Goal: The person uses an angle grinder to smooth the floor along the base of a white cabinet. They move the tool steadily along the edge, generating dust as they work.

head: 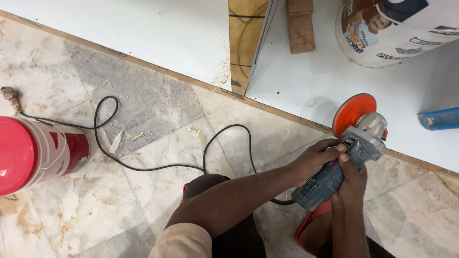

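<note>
Grinder (340, 168), blue-grey with an orange disc (352, 112), sits in both grips: left hand (316, 160) closed around its body, right hand (351, 184) wrapped underneath, above the marble floor (143, 200). Its black cord (158, 167) loops leftward toward a red-lidded tub (38, 153); the tub's contents are hidden.

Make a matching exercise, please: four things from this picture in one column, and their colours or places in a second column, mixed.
Things:
1. grinder
2. disc
3. cable
4. bucket

Descriptions:
A. orange, round, at the tool's head
B. red and white, at the far left
C. black, looping over the marble floor
D. blue-grey, held in both the left hand and the right hand

Pairs: 1-D, 2-A, 3-C, 4-B
</note>
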